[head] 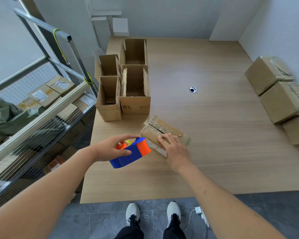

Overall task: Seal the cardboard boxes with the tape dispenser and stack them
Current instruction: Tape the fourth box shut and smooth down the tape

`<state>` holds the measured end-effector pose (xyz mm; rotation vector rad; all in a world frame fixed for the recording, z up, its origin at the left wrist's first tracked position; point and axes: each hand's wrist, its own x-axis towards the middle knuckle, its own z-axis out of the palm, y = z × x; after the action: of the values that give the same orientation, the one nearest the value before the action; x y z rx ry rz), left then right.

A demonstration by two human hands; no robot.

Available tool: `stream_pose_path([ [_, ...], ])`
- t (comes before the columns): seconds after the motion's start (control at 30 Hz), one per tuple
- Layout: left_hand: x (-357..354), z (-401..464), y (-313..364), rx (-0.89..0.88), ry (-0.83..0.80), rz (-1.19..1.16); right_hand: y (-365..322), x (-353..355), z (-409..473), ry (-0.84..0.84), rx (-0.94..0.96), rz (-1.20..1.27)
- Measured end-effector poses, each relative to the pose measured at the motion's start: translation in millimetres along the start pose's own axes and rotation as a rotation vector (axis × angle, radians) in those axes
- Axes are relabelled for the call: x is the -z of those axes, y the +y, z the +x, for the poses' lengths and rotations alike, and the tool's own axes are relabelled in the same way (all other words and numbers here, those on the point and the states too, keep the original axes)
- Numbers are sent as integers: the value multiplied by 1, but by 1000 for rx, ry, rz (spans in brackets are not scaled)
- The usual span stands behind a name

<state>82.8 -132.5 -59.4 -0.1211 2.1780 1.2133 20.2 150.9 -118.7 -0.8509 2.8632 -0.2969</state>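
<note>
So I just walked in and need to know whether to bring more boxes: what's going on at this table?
A person is taping a small closed cardboard box on the light wooden table. The left hand grips a blue and orange tape dispenser against the box's end, while the right hand holds the box steady. Four open cardboard boxes wait at the table's back left. Three closed boxes sit in a row along the right edge.
</note>
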Motion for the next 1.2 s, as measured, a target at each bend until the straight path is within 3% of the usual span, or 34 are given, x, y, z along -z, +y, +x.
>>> stream_pose_path([
  [0.2, 4, -4, 6, -8, 13, -2, 11, 10, 0, 28, -72, -33],
  [0.33, 2, -4, 10, -6, 20, -6, -11, 7, 9, 78, -309, 95],
  [0.43, 4, -5, 9, -7, 24, -10, -29, -2, 21, -17, -439, 56],
  [0.57, 9, -10, 7, 0, 18, 0, -40, -6, 29, -75, -473, 35],
  [1.07, 3, -10, 14, -43, -34, 41, 20, 23, 21, -336, 28, 32],
  [1.13, -1, -10, 16, -52, -40, 42, 31, 24, 19, -276, 74, 108],
  [1.2, -3, -9, 20, -65, -42, 48, 31, 26, 13, -103, 98, 323],
])
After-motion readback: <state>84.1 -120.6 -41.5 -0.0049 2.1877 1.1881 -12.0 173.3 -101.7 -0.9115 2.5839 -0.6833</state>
